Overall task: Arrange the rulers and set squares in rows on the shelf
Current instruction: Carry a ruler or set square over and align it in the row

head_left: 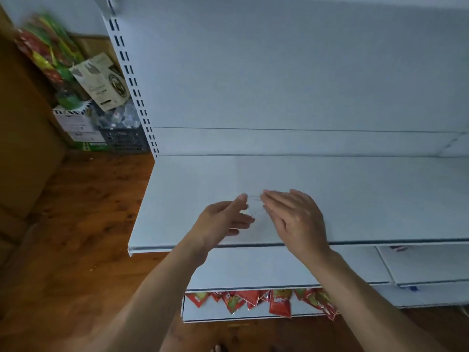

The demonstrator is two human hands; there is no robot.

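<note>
Left hand (pixel 220 222) pinches faint clear plastic piece (pixel 255 210) above white shelf (pixel 368 199), near front edge; right hand (pixel 297 219) flat, straight fingers touching piece's right side.

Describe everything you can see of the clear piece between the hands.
The clear piece looks like transparent plastic, nearly invisible: only faint edges show. Ruler or set square, I cannot tell. It is over the white shelf, near its front, between the thumb of the left hand and the fingertips of the right hand, which seem to touch it.
</note>
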